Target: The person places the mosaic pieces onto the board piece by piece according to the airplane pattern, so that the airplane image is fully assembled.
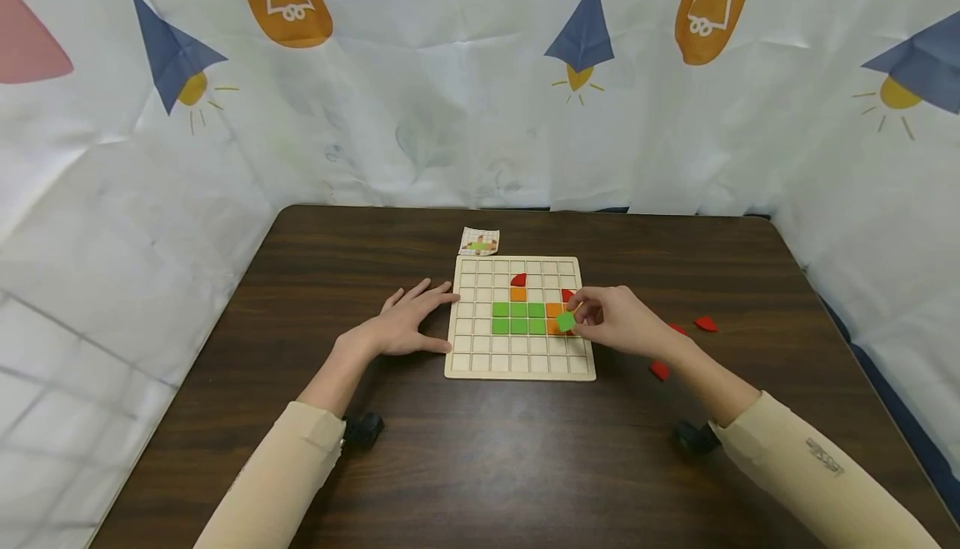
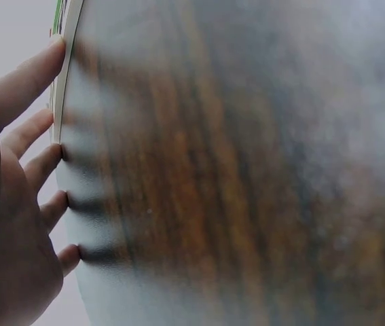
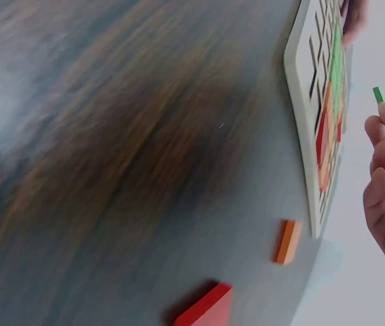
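A pale wooden grid board point(image 1: 480, 363) lies on the table. Two rows of green squares fill cells at its middle, with orange squares point(image 1: 518, 293) above and to their right. Red curved-edge pieces sit at the top point(image 1: 519, 280) and right. My right hand point(image 1: 618, 320) pinches a green square tile point(image 1: 565, 321) between thumb and fingers over the board's right side; in the right wrist view that tile point(image 3: 378, 94) is raised clear of the board. Fingers spread, my left hand point(image 1: 397, 324) rests at the board's left edge, its thumb and a finger touching it.
A small picture card point(image 1: 478, 241) lies just behind the board. Loose red pieces point(image 1: 706, 324) lie right of it, partly behind the right forearm. An orange piece point(image 3: 288, 242) shows beside the board in the right wrist view. A patterned curtain point(image 1: 480, 132) hangs behind the table.
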Available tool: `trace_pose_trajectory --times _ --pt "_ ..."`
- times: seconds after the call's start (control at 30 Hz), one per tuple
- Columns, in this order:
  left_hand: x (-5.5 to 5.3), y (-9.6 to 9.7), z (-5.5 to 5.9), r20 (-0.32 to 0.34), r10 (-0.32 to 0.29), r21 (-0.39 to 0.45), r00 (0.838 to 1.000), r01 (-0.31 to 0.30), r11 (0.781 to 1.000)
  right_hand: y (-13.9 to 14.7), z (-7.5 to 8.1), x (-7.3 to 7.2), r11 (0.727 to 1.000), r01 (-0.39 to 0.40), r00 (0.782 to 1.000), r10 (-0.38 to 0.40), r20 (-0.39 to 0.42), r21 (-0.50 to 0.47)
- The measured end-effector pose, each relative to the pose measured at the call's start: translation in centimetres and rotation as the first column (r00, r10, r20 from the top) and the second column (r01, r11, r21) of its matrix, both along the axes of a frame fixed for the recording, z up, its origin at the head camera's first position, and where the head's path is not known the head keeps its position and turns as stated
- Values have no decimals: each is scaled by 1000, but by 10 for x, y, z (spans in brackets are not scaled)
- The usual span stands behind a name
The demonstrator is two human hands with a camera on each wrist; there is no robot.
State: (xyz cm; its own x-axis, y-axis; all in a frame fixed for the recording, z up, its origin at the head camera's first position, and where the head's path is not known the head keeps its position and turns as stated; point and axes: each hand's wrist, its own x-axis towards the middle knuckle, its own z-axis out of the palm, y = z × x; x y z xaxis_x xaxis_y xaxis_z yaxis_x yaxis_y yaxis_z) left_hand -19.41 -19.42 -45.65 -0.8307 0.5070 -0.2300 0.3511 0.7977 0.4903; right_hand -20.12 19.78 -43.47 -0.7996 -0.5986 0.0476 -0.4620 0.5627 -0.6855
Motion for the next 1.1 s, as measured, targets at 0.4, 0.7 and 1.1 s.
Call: trace_pose_trajectory --times 0.4,0.7,1.1 --pt "0 2 2 5 5 -13 1000 -4 1000 -26 5 -3 1000 -30 999 30 -29 7" --pt "0 2 3 6 5 -7 1000 -5 1000 -36 3 -4 999 -48 998 48 -34 -3" --pt "-1 1 2 6 0 -8 1000 0 1000 -45 -3 -6 997 -69 997 69 -31 -23"
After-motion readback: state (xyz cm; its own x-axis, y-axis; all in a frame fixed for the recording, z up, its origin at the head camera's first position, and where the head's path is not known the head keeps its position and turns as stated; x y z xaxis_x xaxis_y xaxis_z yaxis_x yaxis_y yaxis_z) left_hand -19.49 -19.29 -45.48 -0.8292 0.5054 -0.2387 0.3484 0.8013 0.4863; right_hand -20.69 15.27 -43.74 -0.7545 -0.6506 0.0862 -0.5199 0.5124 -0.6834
